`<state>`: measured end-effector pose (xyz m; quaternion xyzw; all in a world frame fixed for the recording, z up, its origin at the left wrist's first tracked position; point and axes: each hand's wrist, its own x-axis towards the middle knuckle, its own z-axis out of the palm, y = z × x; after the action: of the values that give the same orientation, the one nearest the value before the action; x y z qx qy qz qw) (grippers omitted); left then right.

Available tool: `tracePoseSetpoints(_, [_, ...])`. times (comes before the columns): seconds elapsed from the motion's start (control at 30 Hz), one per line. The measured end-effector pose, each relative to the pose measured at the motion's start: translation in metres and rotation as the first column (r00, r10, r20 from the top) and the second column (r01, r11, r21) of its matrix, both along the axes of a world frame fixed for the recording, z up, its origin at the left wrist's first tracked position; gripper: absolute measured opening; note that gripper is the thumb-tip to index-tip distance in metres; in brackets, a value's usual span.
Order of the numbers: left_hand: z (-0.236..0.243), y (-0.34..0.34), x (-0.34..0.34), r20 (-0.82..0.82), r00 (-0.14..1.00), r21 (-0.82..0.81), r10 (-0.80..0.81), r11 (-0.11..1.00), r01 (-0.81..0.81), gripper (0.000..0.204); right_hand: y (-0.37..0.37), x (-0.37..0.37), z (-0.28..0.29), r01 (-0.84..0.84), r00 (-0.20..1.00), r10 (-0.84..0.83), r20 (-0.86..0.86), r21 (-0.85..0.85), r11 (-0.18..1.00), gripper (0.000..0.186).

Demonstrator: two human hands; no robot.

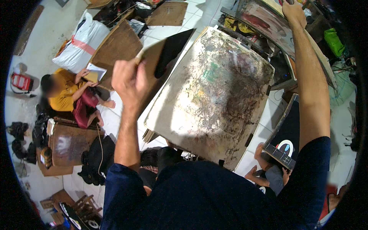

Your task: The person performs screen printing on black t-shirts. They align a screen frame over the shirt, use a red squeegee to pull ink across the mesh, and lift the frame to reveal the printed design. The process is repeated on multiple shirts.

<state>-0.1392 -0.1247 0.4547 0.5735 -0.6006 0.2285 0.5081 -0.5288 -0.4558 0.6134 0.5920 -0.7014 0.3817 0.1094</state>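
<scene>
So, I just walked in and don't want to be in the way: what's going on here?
A person in a dark blue top faces a paint-smeared board. Their left hand is raised, holding a small pale-tipped thing, too blurred to name. Their right hand is up near the picture's top edge, seemingly gripping something dark, mostly cut off. Neither hand touches the board. At left, a co-worker in a yellow top sits holding papers.

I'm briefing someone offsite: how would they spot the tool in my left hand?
Start at the large paint-smeared board in the middle, then go left to your raised left hand. The slim tool sticks out beyond it; its pale end stands out against the brown boards behind.
</scene>
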Motion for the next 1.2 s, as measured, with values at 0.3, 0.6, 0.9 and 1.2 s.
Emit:
tracePoseSetpoints(0.3, [-0.096,0.124,-0.234,0.028,0.629,0.358,-0.777,0.595,0.720,0.020,-0.003,-0.008,-0.013,-0.026,0.999,0.025,0.022,0.014,1.000,0.044])
tracePoseSetpoints(0.6, [-0.207,0.092,-0.117,-0.357,0.888,0.545,-0.290,0.707,0.450,0.062,-0.046,-0.026,-0.025,0.034,0.994,-0.018,-0.111,0.144,0.989,0.061])
tracePoseSetpoints(0.9, [-0.292,0.106,0.135,-0.284,0.639,0.930,0.715,0.368,0.001,0.062,-0.025,-0.017,-0.015,0.130,0.988,-0.119,-0.101,0.117,0.985,0.058])
tracePoseSetpoints(1.2, [-0.273,0.091,0.127,-0.835,0.349,0.546,0.425,0.723,0.424,0.047,0.015,0.020,-0.008,0.168,0.985,-0.169,0.043,0.032,0.985,0.041])
